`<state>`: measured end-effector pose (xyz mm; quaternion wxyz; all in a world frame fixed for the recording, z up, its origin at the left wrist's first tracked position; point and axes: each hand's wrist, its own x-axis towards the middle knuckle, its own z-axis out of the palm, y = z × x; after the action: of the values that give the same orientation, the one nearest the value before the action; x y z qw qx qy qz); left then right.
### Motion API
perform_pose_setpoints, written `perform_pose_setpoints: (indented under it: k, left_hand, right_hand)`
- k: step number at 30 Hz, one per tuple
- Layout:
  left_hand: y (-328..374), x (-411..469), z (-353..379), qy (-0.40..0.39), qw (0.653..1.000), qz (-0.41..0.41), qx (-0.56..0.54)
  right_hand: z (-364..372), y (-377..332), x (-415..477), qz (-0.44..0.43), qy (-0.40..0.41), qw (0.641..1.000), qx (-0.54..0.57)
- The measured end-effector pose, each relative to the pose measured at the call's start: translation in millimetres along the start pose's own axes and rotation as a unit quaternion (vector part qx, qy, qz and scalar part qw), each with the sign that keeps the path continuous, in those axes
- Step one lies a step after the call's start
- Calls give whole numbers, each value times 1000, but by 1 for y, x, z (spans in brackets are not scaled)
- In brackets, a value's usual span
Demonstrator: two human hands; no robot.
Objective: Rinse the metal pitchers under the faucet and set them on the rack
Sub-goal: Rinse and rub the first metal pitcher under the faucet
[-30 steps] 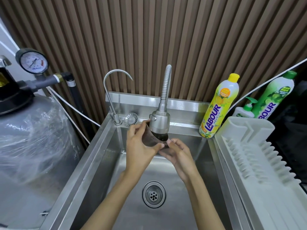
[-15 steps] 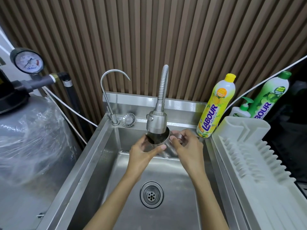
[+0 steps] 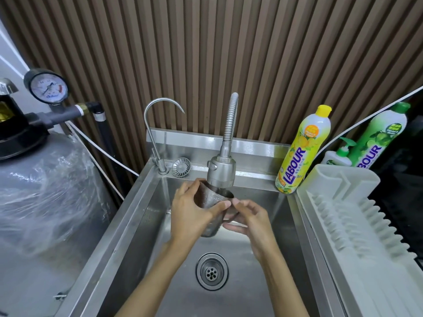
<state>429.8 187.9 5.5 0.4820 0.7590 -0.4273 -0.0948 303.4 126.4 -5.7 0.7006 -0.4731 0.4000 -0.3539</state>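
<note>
A small metal pitcher [image 3: 211, 200] is tilted under the sprayer head of the flexible faucet [image 3: 221, 171], above the steel sink [image 3: 142, 225]. My left hand [image 3: 190, 211] grips its body from the left, thumb across the front. On the pitcher's right side my right hand [image 3: 249, 219] curls its fingers around the lower part, probably at the handle, which is hidden. The white dish rack [image 3: 357, 216] stands to the right of the sink with nothing on it.
A thin gooseneck tap [image 3: 158, 133] and a loose drain strainer [image 3: 181, 167] sit at the sink's back left. Yellow [image 3: 302, 154] and green [image 3: 375, 138] soap bottles and a pump bottle [image 3: 338, 154] stand behind the rack. A wrapped grey tank [image 3: 41, 191] fills the left. The drain [image 3: 211, 271] is below my hands.
The pitcher went from upright under the sprayer to tilted. My right hand dropped from the rim's right side to the pitcher's lower part.
</note>
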Motion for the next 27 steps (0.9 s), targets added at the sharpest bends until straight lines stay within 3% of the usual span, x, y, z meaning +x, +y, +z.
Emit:
perform_pose_setpoints:
  k: [3,7,9,12,14,17,19,24,27]
  left_hand:
    - [-2,-1,3,-45,997,-53,-42]
    - [-13,-2,12,-151,952,-130,-232]
    - [-18,-2,17,-168,930,-131,-300]
    - [-17,-2,21,-131,916,-108,-364]
    - [-16,-1,22,-85,929,-69,-353]
    - [-11,2,15,-19,975,15,-223]
    - [-4,4,7,8,991,31,-130]
    - [-3,1,4,19,1000,-8,1]
    - [-9,-3,7,-35,993,-86,-76]
  right_hand:
    - [-6,-19,-4,-18,75,988,-136]
    - [-2,-36,-10,-130,170,894,-394]
    - [4,-35,-13,-164,166,872,-431]
    - [4,-24,-5,-182,120,934,-283]
    - [5,-15,3,-153,85,971,-164]
    - [7,-1,11,-71,26,997,18]
    - [7,5,12,-26,-8,997,78]
    - [5,-1,5,20,36,999,-22]
    - [3,-17,0,-19,137,961,-238]
